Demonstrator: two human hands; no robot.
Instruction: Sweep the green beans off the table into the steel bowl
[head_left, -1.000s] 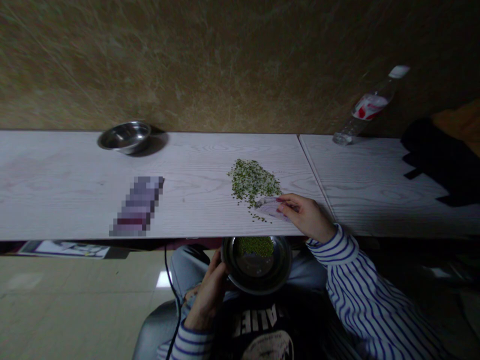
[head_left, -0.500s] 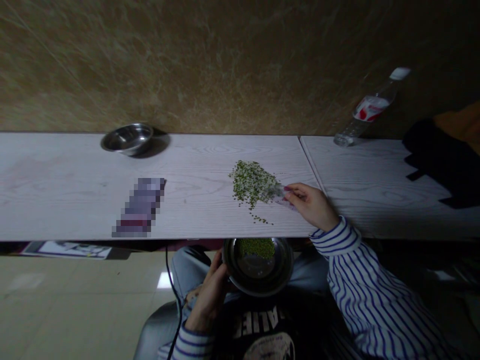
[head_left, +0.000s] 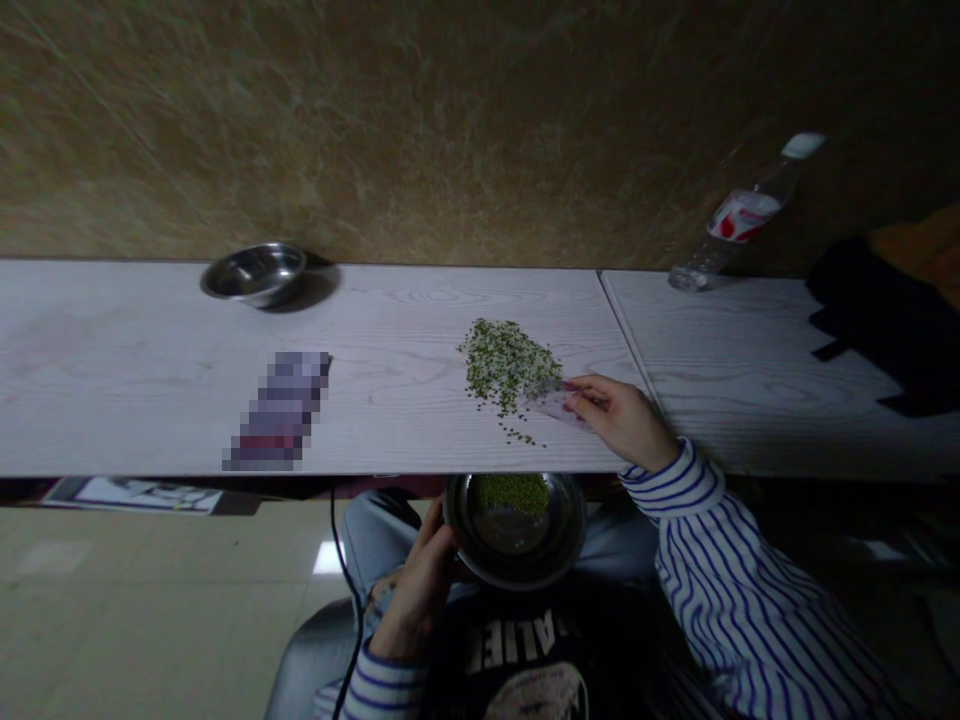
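Observation:
My left hand (head_left: pixel 426 570) is closed on the left rim of a steel bowl (head_left: pixel 517 575), which sits over my lap just below the table's front edge. Green beans (head_left: pixel 514 493), apparently mung beans, lie inside it. On the table is a loose patch of green beans mixed with white grains (head_left: pixel 506 358), with a few strays toward the front edge. At the patch's right side, my right hand (head_left: pixel 619 415) pinches a thin, clear plastic piece (head_left: pixel 553 400). Its left end touches the patch's lower right edge; its exact kind is unclear.
A second steel bowl (head_left: pixel 255 277) stands by the wall at the left. In front of it lies a blurred-out, phone-like flat object (head_left: pixel 281 410). A clear bottle with a white cap (head_left: pixel 739 218) stands at the right, near dark cloth (head_left: pixel 877 320). A seam crosses the table (head_left: pixel 390 440).
My right hand has shifted slightly down with the plastic piece, which now lies a little lower along the patch's edge. My left hand and the bowl stay in place.

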